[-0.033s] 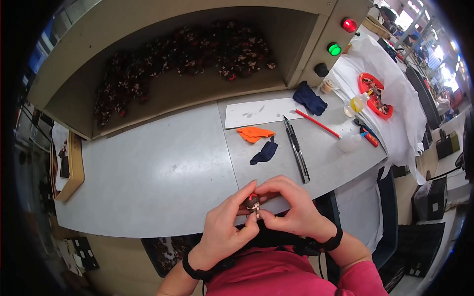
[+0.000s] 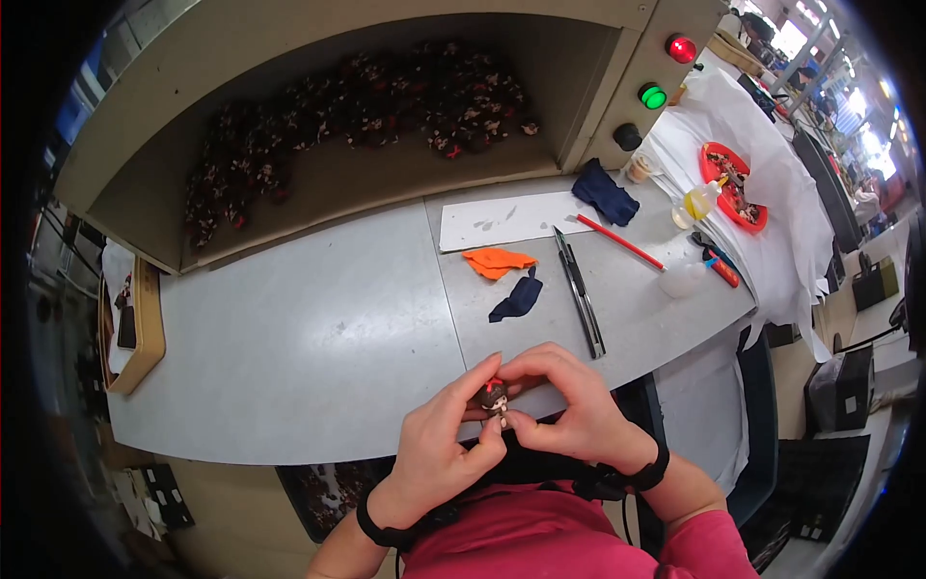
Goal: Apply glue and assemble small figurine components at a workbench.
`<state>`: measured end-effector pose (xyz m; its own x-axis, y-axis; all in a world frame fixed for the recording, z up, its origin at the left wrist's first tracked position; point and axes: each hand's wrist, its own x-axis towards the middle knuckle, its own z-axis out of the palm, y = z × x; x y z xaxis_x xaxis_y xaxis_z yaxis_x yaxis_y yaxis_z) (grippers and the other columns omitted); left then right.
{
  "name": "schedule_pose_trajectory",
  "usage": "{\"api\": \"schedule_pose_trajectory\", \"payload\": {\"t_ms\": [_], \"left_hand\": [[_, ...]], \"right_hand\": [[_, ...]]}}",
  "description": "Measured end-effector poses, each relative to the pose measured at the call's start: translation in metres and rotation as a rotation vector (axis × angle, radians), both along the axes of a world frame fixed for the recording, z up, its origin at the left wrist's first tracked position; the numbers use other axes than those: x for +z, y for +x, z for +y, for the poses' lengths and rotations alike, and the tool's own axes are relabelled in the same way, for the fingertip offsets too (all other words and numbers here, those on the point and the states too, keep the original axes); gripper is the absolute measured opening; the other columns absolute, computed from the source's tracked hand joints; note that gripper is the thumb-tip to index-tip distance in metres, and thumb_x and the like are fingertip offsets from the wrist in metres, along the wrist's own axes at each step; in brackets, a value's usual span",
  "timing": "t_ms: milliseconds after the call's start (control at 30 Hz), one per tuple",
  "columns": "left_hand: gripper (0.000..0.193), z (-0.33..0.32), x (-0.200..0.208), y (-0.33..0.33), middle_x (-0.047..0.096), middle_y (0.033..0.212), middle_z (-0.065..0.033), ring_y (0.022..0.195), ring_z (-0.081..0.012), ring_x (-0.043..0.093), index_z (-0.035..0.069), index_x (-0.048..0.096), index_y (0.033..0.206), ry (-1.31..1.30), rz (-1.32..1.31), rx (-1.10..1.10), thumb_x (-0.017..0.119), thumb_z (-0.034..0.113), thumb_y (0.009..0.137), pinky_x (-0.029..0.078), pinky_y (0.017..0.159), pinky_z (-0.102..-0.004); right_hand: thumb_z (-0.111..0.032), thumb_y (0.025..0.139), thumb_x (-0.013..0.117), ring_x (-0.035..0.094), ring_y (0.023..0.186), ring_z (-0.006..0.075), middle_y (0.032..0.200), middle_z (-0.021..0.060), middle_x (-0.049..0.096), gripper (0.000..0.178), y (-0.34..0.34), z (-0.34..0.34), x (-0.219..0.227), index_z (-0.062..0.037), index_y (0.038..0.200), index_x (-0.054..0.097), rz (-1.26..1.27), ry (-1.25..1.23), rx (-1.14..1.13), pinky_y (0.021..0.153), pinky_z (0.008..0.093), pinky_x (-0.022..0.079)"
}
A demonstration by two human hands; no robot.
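Between my two hands, at the table's near edge, is a small doll figurine with dark brown hair and a red bow. My left hand pinches it from the left, thumb at its lower part. From the right, my right hand grips it too, fingers curled behind and thumb near its feet. The fingers hide the figurine's back and sides. Beyond my hands lie a dark blue cloth scrap, an orange cloth scrap and a utility knife.
A box-like cabinet at the back holds many similar dark figurines. On the right are a red stick, a white card, a navy cloth, a squeeze bottle and a red tray. A tan bin stands left.
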<state>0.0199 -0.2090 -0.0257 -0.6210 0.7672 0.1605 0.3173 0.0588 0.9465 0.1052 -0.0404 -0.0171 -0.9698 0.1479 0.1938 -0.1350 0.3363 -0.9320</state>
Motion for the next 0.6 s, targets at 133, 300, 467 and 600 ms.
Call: {"api": "schedule_pose_trajectory", "payload": {"t_ms": [133, 300, 467, 600], "left_hand": [[0.058, -0.0015, -0.0012, 0.0020, 0.066, 0.110, -0.0166, 0.098, -0.0240, 0.069, 0.001, 0.045, 0.136, 0.033, -0.006, 0.016, 0.061, -0.003, 0.080, 0.056, 0.084, -0.0326], [0.060, -0.0007, -0.0041, 0.0026, 0.067, 0.109, -0.0164, 0.094, -0.0249, 0.070, 0.002, 0.045, 0.137, 0.048, -0.047, 0.040, 0.064, 0.002, 0.080, 0.057, 0.081, -0.0325], [0.062, -0.0040, -0.0012, 0.0003, 0.065, 0.110, -0.0166, 0.098, -0.0240, 0.069, 0.001, 0.041, 0.139, -0.010, -0.079, -0.020, 0.062, -0.001, 0.080, 0.056, 0.086, -0.0329], [0.060, -0.0050, -0.0065, 0.0010, 0.066, 0.105, -0.0158, 0.088, -0.0263, 0.070, 0.004, 0.042, 0.139, 0.019, -0.010, 0.012, 0.063, 0.012, 0.083, 0.056, 0.075, -0.0342]], "right_hand": [[-0.001, 0.076, 0.072, 0.065, 0.094, 0.0193, 0.106, 0.0106, 0.058, 0.042, -0.0002, -0.0011, 0.0014, -0.0012, 0.115, 0.057, -0.028, -0.018, 0.020, 0.084, 0.0298, 0.054], [-0.001, 0.075, 0.072, 0.064, 0.094, 0.0191, 0.106, 0.0101, 0.058, 0.044, -0.0009, 0.0025, -0.0006, -0.0014, 0.116, 0.057, -0.065, -0.031, 0.044, 0.085, 0.0301, 0.053], [-0.002, 0.074, 0.072, 0.063, 0.094, 0.0185, 0.106, 0.0096, 0.058, 0.044, -0.0023, 0.0023, 0.0022, -0.0013, 0.116, 0.057, -0.088, -0.007, 0.033, 0.085, 0.0298, 0.051], [-0.002, 0.074, 0.073, 0.063, 0.094, 0.0183, 0.106, 0.0097, 0.058, 0.045, -0.0045, 0.0050, 0.0038, -0.0014, 0.116, 0.057, -0.119, 0.017, 0.073, 0.085, 0.0299, 0.051]]}}
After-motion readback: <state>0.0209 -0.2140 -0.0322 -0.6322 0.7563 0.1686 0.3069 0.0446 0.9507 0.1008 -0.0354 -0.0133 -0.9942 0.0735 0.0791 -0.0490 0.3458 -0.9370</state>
